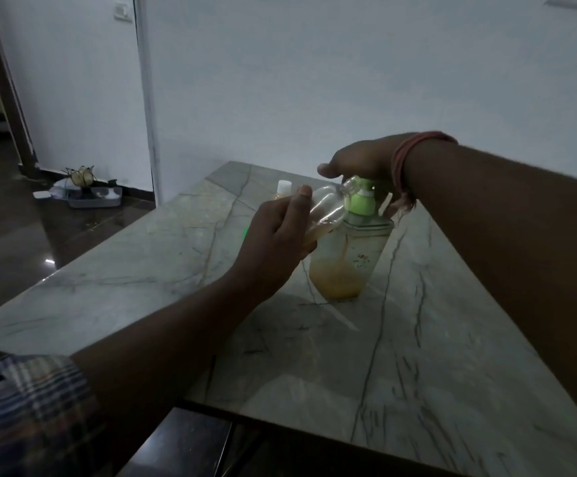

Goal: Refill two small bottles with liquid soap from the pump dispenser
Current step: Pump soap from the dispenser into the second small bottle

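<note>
A clear pump dispenser [349, 256] with a green pump head stands on the marble table [435, 356]; orange soap fills its lower part. My right hand [359, 161] rests on top of the green pump, fingers over it. My left hand [276, 235] grips a small clear bottle [328, 208], tilted with its open mouth up against the pump spout. A little orange liquid lies in the bottle's low end. A second small bottle [282, 189] with a white cap stands behind my left hand, mostly hidden.
The table's left edge runs diagonally, with dark glossy floor [39, 235] beyond it. A tray of small items [90, 194] sits on the floor by the white wall. A dark surface lies below the table's near edge.
</note>
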A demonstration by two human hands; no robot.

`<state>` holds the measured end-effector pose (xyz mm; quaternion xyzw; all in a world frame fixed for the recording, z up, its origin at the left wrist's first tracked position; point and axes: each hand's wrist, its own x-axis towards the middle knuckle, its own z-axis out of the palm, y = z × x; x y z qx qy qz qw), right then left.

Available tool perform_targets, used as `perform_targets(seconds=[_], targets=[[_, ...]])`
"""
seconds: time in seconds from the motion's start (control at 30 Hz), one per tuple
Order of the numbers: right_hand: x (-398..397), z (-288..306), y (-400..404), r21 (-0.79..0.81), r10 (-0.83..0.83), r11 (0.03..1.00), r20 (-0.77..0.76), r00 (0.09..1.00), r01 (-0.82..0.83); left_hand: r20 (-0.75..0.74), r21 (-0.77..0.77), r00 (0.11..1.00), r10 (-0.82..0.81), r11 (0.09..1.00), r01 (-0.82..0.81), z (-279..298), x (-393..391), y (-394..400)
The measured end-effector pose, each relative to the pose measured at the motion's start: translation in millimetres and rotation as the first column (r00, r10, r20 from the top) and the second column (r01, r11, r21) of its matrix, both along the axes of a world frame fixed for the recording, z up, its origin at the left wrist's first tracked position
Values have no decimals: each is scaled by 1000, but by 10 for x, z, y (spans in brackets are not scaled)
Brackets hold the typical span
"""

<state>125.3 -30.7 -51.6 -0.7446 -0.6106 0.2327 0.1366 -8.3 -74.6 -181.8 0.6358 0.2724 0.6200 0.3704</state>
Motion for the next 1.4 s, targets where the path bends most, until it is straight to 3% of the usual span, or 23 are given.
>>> perform_targets(seconds=[0.07, 0.17, 0.4, 0.5, 0.57, 0.7, 0.77, 0.87, 0.9, 0.97, 1.1, 1.23, 1.4], targets=[[-12, -14, 13, 71, 44, 997, -8, 999, -44, -1, 9, 1000, -8, 1000, 8, -10, 4, 25], [-5, -100, 52, 134, 6, 991, -136, 991, 12, 18, 15, 1000, 6, 1000, -7, -10, -8, 45], [1, 24, 47, 33, 50, 998, 82, 995, -53, -1, 0, 1000, -5, 1000, 5, -16, 10, 24], [31, -83, 112, 169, 67, 984, -82, 994, -52, 16, 3, 1000, 6, 1000, -7, -15, -1, 55], [48, -122, 126, 115, 14, 993, -146, 989, 3, 13, 1, 1000, 7, 1000, -7, -4, -3, 46], [32, -15, 45, -42, -5, 999, -36, 999, 4, -21, 5, 1000, 0, 1000, 0, 2, 9, 6], [29, -7, 46, 32, 35, 999, 0, 999, -35, -14, 3, 1000, -12, 1000, 12, -10, 9, 13], [20, -87, 67, 161, 36, 987, -132, 991, -14, 20, -4, 1000, -4, 1000, 4, -1, -9, 41], [15, -100, 73, 172, 45, 985, -101, 994, -27, 19, -5, 1000, -1, 1000, 1, 8, -6, 39], [5, -90, 72, 157, 48, 987, -37, 998, -42, -4, -11, 1000, 2, 1000, -3, 10, 4, 16], [11, -14, 24, -22, 18, 1000, -22, 1000, -18, -26, -8, 999, 21, 1000, -22, -16, 4, 7], [7, -87, 85, 195, 63, 980, -63, 996, -49, -6, 10, 1000, 15, 1000, -15, -19, -7, 63], [-10, -23, 19, 15, -6, 1000, -12, 1000, 6, -10, -1, 1000, 6, 1000, -6, -20, 7, 30]])
